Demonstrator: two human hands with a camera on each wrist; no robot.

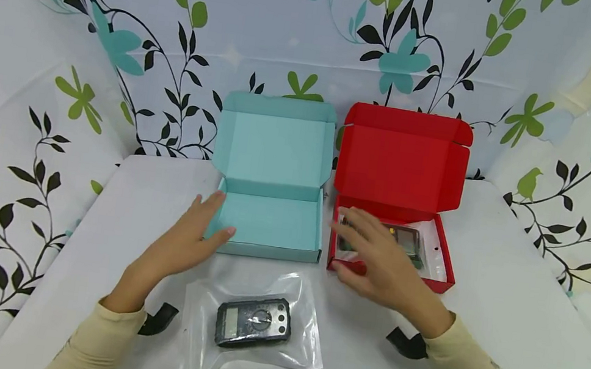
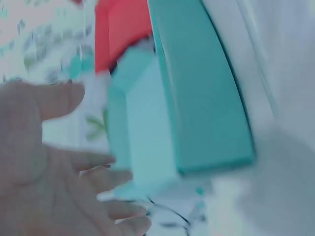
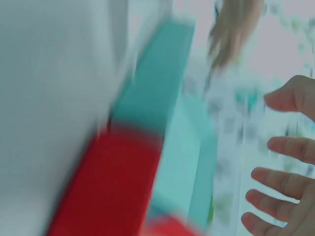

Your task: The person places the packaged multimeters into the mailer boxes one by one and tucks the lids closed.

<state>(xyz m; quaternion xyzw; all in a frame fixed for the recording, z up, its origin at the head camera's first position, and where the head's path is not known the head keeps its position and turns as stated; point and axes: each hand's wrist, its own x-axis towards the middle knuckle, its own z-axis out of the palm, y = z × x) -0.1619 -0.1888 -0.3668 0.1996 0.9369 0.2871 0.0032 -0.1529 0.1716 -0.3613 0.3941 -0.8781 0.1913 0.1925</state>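
Note:
My left hand (image 1: 186, 239) hovers with fingers spread at the left side of an open teal box (image 1: 269, 221) whose inside shows bare. My right hand (image 1: 375, 256) is held over an open red box (image 1: 444, 258), its fingers apart and nothing in them. Inside the red box lies a bagged device (image 1: 410, 242) with a dark, greenish body, partly hidden by that hand. In front of the teal box a dark multimeter (image 1: 253, 322) rests in a clear plastic bag (image 1: 303, 345). The right wrist view is blurred; there the right hand (image 3: 285, 196) shows loosely spread fingers.
Both boxes have their lids raised, the teal lid (image 1: 277, 145) and the red lid (image 1: 400, 166), against a leaf-patterned cloth backdrop (image 1: 293, 24). All stands on a white table (image 1: 504, 333). Black straps (image 1: 159, 318) show near the wrists.

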